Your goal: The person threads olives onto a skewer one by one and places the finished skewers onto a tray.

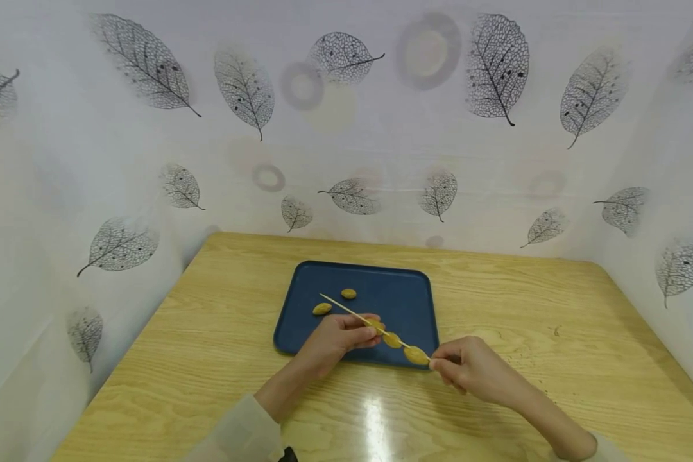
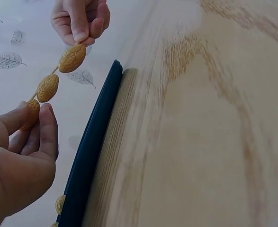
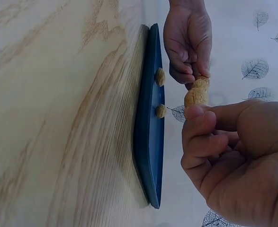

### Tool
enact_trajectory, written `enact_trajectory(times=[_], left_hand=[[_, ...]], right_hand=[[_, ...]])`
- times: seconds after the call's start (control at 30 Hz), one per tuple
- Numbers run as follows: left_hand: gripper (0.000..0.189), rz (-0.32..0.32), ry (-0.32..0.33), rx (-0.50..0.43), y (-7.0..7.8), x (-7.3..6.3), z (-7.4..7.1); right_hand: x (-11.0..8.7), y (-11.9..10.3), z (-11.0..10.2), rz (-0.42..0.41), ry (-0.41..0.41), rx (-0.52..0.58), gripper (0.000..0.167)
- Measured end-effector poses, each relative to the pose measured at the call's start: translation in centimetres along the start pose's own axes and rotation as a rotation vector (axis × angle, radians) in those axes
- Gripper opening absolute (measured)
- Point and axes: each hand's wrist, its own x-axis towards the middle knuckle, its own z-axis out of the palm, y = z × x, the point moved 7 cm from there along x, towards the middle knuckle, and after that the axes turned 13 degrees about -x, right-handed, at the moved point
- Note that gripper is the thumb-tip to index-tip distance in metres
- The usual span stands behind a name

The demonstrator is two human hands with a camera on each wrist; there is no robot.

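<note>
Above the blue tray (image 1: 404,289), a skewer (image 1: 341,305) slants through three brown pieces (image 1: 417,355), left hand (image 1: 332,341) pinching one, right hand (image 1: 475,367) pinching the skewer's near end, two loose pieces (image 1: 322,308) on the tray.

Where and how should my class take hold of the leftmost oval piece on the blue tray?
Probably a grip across its middle, on both long sides, from above and the left: the oval piece lies on the blue tray, tapering at its ends, with the skewer to its right.
</note>
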Motion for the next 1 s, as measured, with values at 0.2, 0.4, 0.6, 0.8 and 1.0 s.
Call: enact_trajectory(times=[0.2, 0.4, 0.6, 0.8, 1.0], left_hand=[[0.027, 0.004, 0.003, 0.003, -0.2, 0.1, 0.1], [0.031, -0.009, 0.015, 0.015, -0.4, 0.2, 0.2], [0.043, -0.046, 0.007, 0.044, -0.6, -0.2, 0.3], [0.051, -0.055, -0.011, 0.079, -0.5, -0.5, -0.2], [0.047, -0.051, -0.046, 0.229, 0.7, -1.1, -1.1]], right_hand=[[-0.1, 0.3, 0.2, -0.014, -0.040, 0.015, 0.023], [-0.6, 0.4, -0.1, -0.067, -0.004, 0.004, 0.023], [-1.0, 0.8, -0.6, -0.095, 0.063, -0.017, 0.022], [-1.5, 1.4, -1.1, -0.078, 0.080, 0.014, 0.018], [-2.1, 2.0, -1.7, -0.051, 0.075, 0.018, 0.023]])
